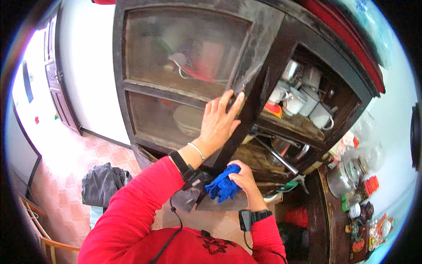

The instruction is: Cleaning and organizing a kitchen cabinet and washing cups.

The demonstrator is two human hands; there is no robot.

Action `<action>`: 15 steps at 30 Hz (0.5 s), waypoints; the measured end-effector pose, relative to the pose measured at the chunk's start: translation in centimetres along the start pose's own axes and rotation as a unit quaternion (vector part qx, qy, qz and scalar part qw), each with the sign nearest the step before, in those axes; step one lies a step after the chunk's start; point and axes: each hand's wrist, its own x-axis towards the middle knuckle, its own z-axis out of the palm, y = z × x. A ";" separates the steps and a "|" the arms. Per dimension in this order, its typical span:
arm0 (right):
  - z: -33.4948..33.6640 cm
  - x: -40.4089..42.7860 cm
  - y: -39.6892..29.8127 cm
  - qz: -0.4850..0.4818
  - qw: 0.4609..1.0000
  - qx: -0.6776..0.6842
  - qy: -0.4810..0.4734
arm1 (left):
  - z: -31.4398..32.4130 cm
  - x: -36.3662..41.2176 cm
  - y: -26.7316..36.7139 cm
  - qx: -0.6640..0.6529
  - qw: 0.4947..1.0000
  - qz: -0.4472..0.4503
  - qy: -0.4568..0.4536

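My left hand (219, 120) reaches to the edge of a dark wooden cabinet door (263, 29) with dusty glass panes; its fingertips touch the frame near a small metal fitting, fingers apart, nothing visibly held. Lower down and to the right, my right hand (244, 175) grips a crumpled blue cloth (223, 184) below the cabinet's front. Behind the glass, a bowl and a red item show dimly. To the right of the door, an open compartment holds several white mugs (294, 100) on a wooden shelf (293, 125).
A lower shelf holds metal utensils (277, 153). On the right, a wooden surface bears a metal pot (341, 180), jars and a red-lidded container (371, 185). Dark folded clothing (102, 184) lies at left, above the tiled floor (59, 211). A wooden chair (59, 244) stands at lower left.
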 end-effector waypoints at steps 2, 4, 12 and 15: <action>-1.1 -0.1 -3.7 -0.031 0.998 0.046 0.018 | -0.3 -0.1 -0.6 0.001 1.000 0.006 -0.018; -2.3 -0.3 -8.7 -0.088 0.994 0.041 0.055 | -1.4 0.0 -1.4 0.003 1.000 0.018 -0.007; -1.6 0.5 -18.5 -0.315 0.934 0.061 0.156 | -6.7 -2.9 -0.7 -0.606 0.717 -0.272 -0.212; 0.6 2.0 -20.3 -0.364 0.930 -0.017 0.048 | -7.6 -3.0 0.3 -0.660 0.687 -0.243 -0.185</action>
